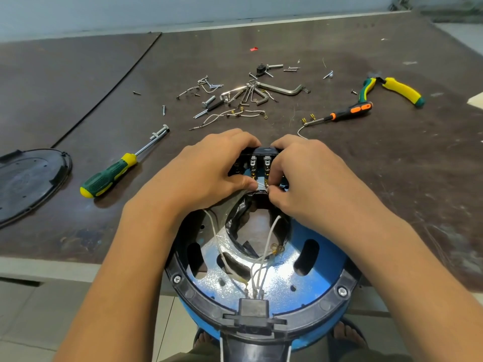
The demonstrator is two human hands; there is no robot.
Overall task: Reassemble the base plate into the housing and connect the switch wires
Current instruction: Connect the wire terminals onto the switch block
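A screwdriver (108,176), pliers (402,90) and screws (208,101) litter the table (78,82).

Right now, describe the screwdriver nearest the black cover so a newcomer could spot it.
Find the black oval cover at the brown table's left edge. Just right of it, beside the left hand, lies the screwdriver. Its green-and-yellow handle sets it apart from the orange-and-black screwdriver far right.

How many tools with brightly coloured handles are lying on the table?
3: a green-and-yellow screwdriver left of the left hand, a black-and-orange screwdriver beyond the right hand, and yellow-and-green pliers farther right. The metal clutter may hide smaller ones.
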